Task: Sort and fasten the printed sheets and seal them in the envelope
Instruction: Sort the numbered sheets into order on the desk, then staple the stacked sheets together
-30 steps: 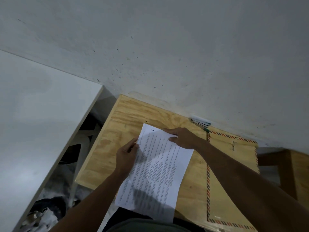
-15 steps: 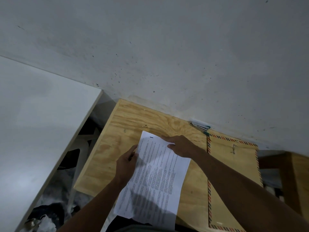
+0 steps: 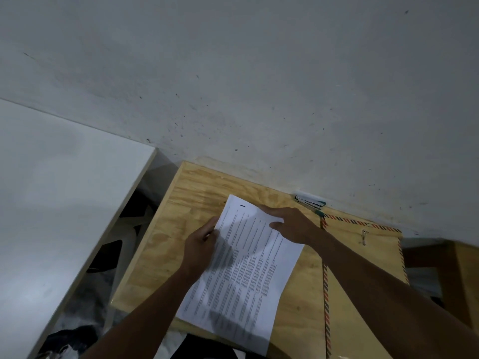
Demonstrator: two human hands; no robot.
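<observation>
The printed sheets (image 3: 248, 270) lie as a slanted stack on the plywood table (image 3: 166, 239), their lower end hanging past the front edge. My left hand (image 3: 201, 246) grips the stack's upper left edge, fingers curled at the paper. My right hand (image 3: 290, 224) rests flat on the upper right part of the top sheet with fingers straight. A brown envelope (image 3: 363, 281) with a red-and-blue striped border lies to the right, partly under my right forearm. A paper clip (image 3: 364, 237) sits on its upper part. A stapler (image 3: 309, 202) lies against the wall beyond the envelope.
A grey wall (image 3: 259, 86) rises directly behind the table. A white tabletop (image 3: 51, 203) stands to the left across a dark gap with a white chair (image 3: 129, 229) and clutter below. More wood shows at the far right.
The view has tilted down slightly. My right hand has flattened and slid a little along the top of the stack; my left hand stays on the left edge.
</observation>
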